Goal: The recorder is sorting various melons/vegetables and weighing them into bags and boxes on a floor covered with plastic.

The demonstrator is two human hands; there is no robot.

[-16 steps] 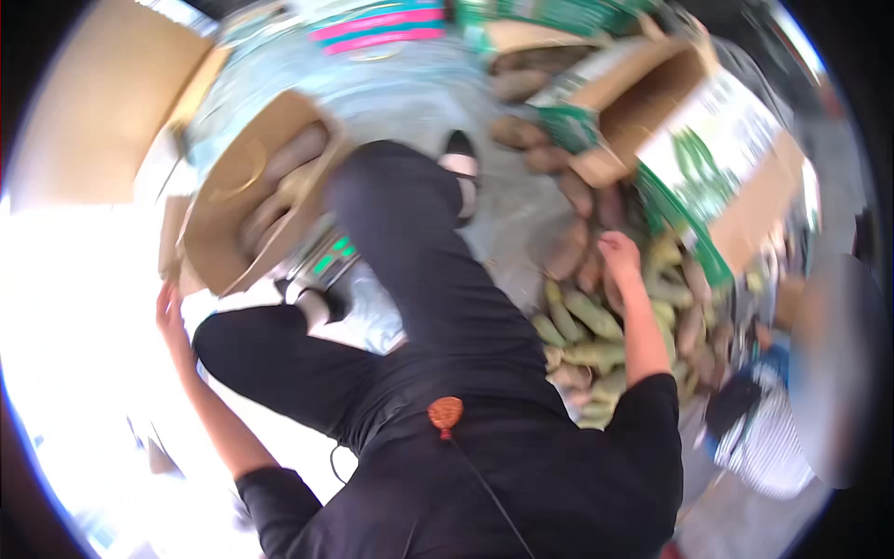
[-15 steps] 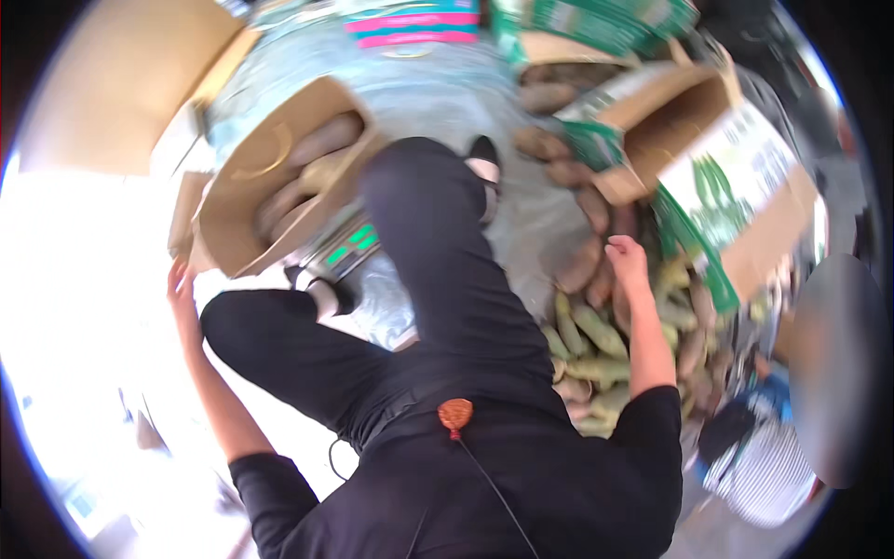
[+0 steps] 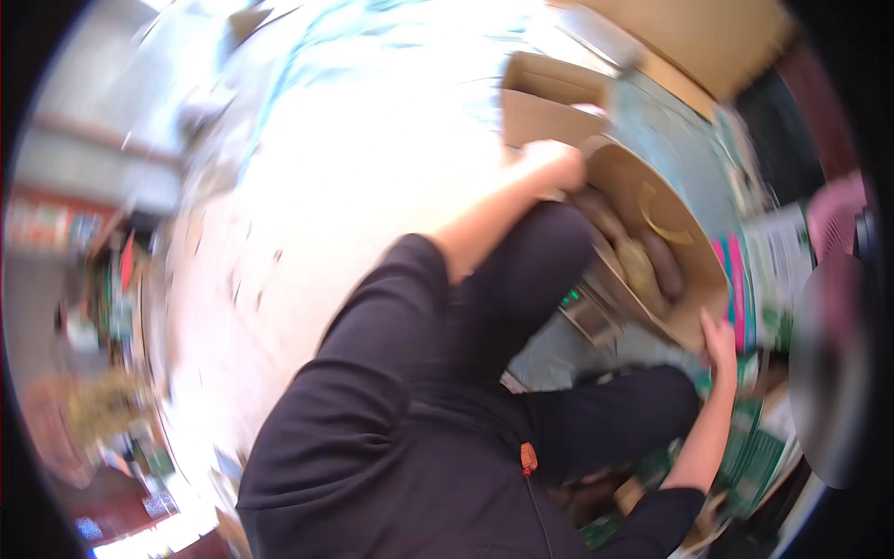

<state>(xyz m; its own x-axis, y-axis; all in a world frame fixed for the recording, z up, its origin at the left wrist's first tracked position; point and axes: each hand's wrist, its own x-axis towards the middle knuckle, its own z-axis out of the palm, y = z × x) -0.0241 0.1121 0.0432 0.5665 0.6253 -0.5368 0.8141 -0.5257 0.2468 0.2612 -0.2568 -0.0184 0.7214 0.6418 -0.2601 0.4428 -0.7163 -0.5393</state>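
Note:
An open brown cardboard box [image 3: 703, 279] stands tilted in view at the right. Several long, thick brownish vegetables [image 3: 661, 264] and a yellowish one [image 3: 636, 265] lie inside. At the box's left end my left hand [image 3: 556, 166] is closed round the edge, smeared a little by motion. My right hand [image 3: 717, 337] grips the near right corner, its thumb and fingers at the cardboard. Below the box is a scale [image 3: 589, 315] with a green lit display. Whether the box rests on the scale or is lifted, I cannot tell.
Another open brown box [image 3: 551, 116] stands just beyond my left hand. A large cardboard piece [image 3: 708, 42] is at the far right. Green printed packaging [image 3: 756, 456] lies by my right forearm. Shelves with goods [image 3: 102, 279] line the left side, and the floor is glaringly bright.
My view and body have swung to the left. Both hands, which were apart with the right over the vegetable pile, are now at the box of brownish vegetables.

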